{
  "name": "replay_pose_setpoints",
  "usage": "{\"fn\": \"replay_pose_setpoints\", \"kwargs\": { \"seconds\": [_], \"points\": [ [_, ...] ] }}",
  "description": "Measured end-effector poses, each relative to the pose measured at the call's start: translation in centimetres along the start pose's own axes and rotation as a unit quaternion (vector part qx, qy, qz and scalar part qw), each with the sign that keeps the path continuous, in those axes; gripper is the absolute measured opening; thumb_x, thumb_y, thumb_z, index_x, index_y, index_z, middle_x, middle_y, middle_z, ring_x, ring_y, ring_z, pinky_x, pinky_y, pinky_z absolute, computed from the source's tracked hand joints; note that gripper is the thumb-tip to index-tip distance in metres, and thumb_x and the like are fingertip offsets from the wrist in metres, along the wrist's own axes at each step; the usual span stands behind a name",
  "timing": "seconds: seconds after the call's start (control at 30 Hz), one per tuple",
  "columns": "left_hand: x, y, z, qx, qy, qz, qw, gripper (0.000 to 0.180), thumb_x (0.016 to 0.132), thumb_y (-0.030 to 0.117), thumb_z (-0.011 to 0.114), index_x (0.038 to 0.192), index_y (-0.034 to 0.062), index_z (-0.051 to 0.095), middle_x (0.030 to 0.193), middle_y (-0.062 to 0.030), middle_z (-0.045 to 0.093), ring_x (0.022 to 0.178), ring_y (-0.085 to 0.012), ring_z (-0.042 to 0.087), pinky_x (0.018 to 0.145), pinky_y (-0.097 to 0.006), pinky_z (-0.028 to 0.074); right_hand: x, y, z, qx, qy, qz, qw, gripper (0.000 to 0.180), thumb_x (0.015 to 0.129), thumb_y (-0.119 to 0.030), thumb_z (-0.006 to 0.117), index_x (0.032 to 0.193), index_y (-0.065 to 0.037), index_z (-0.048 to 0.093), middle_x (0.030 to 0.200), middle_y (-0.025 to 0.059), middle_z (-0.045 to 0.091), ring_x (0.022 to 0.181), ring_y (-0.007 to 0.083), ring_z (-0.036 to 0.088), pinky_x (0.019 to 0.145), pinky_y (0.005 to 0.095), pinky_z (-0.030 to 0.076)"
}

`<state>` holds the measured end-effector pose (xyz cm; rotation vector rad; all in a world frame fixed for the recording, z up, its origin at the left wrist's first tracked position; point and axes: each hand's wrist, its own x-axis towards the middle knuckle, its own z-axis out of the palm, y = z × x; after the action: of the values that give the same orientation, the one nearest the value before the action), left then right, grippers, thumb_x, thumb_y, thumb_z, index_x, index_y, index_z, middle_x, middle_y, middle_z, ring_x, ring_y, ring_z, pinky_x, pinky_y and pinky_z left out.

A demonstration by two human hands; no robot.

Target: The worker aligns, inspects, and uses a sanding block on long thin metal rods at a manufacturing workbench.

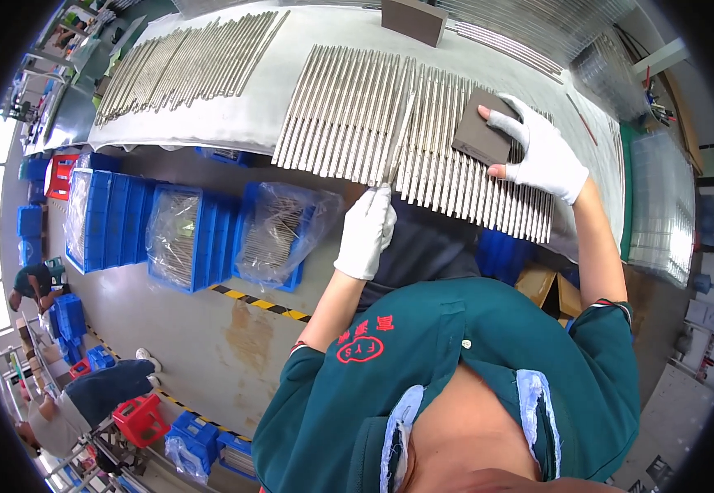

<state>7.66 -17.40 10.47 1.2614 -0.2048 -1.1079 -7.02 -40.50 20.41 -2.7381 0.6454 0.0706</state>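
Slim silvery metal rods [336, 115] lie side by side across the white-covered table in front of me. A second group of rods [435, 168] lies to their right, partly under my right hand. My left hand [365, 234], in a white glove, is closed at the near end of a metal rod [404, 135] in the gap between the two groups. My right hand [544, 156] wears a white glove with some bare fingertips. Its fingers and thumb grip a dark grey block [480, 131], which rests on top of the right-hand rods.
More rods [188, 62] lie at the table's far left. Another grey block [414, 20] stands at the back edge. Blue crates [110, 218] with plastic-wrapped rods stand on the floor to the left. A cardboard box [542, 283] is under the table. Two other people are at far left.
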Motion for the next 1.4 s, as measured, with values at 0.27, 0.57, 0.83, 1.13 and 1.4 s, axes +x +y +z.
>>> {"fn": "replay_pose_setpoints", "kwargs": {
  "seconds": [0.27,0.57,0.83,1.13,1.4],
  "points": [
    [0.5,-0.1,-0.2,-0.079,-0.051,-0.027,0.995,0.024,0.099,0.030,0.048,0.083,0.0125,0.046,0.052,0.0050,0.033,0.038,-0.0042,0.028,0.034,-0.020,0.022,0.1,-0.1,0.4,-0.029,0.018,-0.027,0.999,0.080,0.067,-0.055,0.072,0.138,-0.029,0.046,0.146,0.0257,0.030,0.130,0.0423,0.037,0.109,0.0430,0.030],
    [0.8,-0.7,-0.7,-0.067,-0.045,-0.023,0.996,0.020,0.098,0.026,0.050,0.084,0.0119,0.052,0.055,0.0048,0.042,0.039,-0.0030,0.033,0.036,-0.020,0.024,2.5,-4.2,0.5,-0.022,0.137,-0.125,0.982,0.064,0.068,-0.036,0.078,0.128,-0.033,0.056,0.140,0.0241,0.037,0.126,0.0396,0.042,0.107,0.0434,0.033],
    [1.4,-3.2,-1.8,0.251,0.015,0.244,0.937,0.017,0.095,0.017,0.054,0.094,0.0015,0.061,0.060,-0.0041,0.048,0.054,-0.0115,0.046,0.053,-0.027,0.040,3.3,-6.5,1.2,-0.145,0.153,-0.168,0.963,0.056,0.070,-0.031,0.076,0.123,-0.035,0.060,0.134,0.0254,0.043,0.126,0.0360,0.042,0.107,0.0531,0.028],
    [1.1,-1.1,-0.6,0.255,0.037,0.146,0.955,0.019,0.095,0.019,0.055,0.093,0.0012,0.061,0.064,-0.0148,0.054,0.053,-0.0233,0.050,0.054,-0.035,0.043,4.1,-8.0,1.6,-0.153,0.192,-0.145,0.958,0.054,0.069,-0.031,0.077,0.121,-0.034,0.062,0.133,0.0260,0.042,0.124,0.0377,0.044,0.106,0.0510,0.030],
    [1.2,-1.3,-0.5,0.284,0.039,0.204,0.936,0.021,0.094,0.021,0.054,0.092,0.0016,0.060,0.073,-0.0211,0.058,0.063,-0.0366,0.056,0.058,-0.041,0.044,5.2,-8.1,1.3,-0.196,0.208,-0.128,0.950,0.055,0.070,-0.032,0.075,0.122,-0.035,0.060,0.132,0.0234,0.043,0.125,0.0356,0.043,0.104,0.0487,0.033]
  ]
}}
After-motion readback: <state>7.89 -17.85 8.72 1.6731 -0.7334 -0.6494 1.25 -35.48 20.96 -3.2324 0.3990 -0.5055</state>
